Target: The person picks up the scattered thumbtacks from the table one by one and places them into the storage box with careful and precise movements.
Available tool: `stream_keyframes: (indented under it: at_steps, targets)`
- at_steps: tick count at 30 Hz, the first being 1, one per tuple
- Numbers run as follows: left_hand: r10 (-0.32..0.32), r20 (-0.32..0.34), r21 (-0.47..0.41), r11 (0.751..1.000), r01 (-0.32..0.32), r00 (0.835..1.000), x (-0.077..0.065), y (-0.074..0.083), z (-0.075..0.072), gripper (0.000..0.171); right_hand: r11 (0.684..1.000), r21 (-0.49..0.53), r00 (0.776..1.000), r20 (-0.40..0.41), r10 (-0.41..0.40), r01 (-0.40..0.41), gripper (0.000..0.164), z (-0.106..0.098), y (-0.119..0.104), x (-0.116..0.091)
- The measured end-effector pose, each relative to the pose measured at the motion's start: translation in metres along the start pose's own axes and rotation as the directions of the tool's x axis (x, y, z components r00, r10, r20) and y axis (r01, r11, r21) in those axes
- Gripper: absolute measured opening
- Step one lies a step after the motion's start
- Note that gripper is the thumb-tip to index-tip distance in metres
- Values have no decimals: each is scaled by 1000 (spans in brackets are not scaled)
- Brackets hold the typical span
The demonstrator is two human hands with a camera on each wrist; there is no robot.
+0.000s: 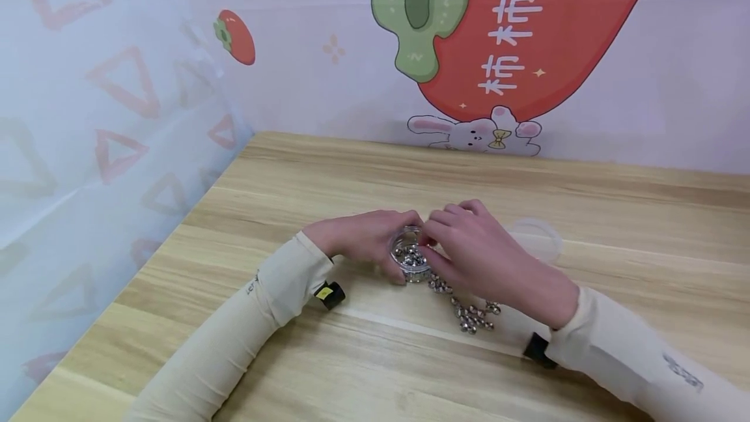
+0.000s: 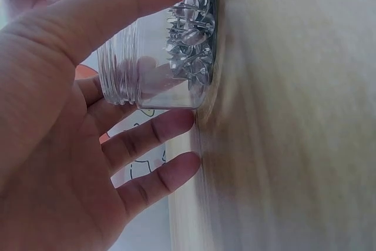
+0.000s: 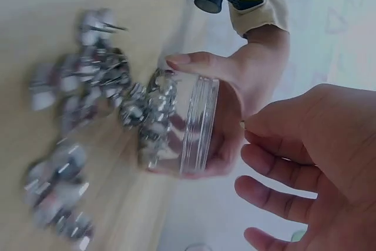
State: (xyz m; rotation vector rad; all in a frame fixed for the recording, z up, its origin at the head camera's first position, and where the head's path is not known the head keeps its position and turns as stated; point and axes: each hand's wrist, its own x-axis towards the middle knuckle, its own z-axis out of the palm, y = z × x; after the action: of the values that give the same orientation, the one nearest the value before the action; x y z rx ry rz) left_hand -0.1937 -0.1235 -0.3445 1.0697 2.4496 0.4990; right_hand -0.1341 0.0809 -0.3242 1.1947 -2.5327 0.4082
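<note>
A clear screw-neck jar [image 1: 417, 274] stands upright on the table, with silver thumbtacks [image 2: 191, 42] heaped in its bottom. My left hand [image 1: 363, 236] holds the jar from the left side, thumb and fingers around its wall. Over the jar's mouth hovers my right hand [image 1: 477, 249], thumb and forefinger tips brought together and the other fingers loosely bent in the right wrist view. Whether a tack sits between those fingertips I cannot tell. Loose thumbtacks [image 1: 474, 316] lie on the tabletop beside the jar, below my right hand.
Behind my right hand a translucent round lid [image 1: 536, 238] lies flat on the wooden table [image 1: 363, 357]. A printed cloth [image 1: 316, 96] hangs along the table's back edge, and another patterned sheet [image 1: 117, 213] hangs at the left. Black wrist cameras [image 1: 330, 294] hang under both cuffs.
</note>
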Motion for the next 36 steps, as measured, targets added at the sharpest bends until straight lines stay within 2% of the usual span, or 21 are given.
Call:
stream_keyframes:
  at_steps: [3, 7, 16, 20, 24, 30, 36]
  targets:
    - [21, -1, 12, 1000, -21, 1000, 2, 1, 0, 67, 1000, -21, 1000, 2, -8, 8, 6, 5, 0, 7]
    - [33, -1, 11, 999, -33, 999, 5, 2, 0, 65, 999, -36, 1000, 0, -6, 6, 10, 8, 3, 7]
    - [30, 14, -14, 999, -30, 999, 7, 3, 0, 84, 999, 7, 999, 20, 40, -40, 66, 0, 9, 4]
    - [24, 16, 3, 1000, -24, 1000, 6, 3, 0, 91, 999, -5, 998, 47, 40, -40, 80, 1, 8, 4]
    - [35, 9, 11, 999, -35, 999, 5, 1, 0, 93, 1000, -8, 998, 55, 28, -27, 81, 2, 6, 5]
    - [-2, 14, 33, 999, 1, 1000, 3, 1, -1, 86, 1000, -15, 998, 61, 22, -21, 78, 1, 4, 4]
    - [-14, 7, 2, 1000, 14, 1000, 2, -1, 0, 85, 999, 2, 995, 82, 49, -49, 69, -3, 7, -5]
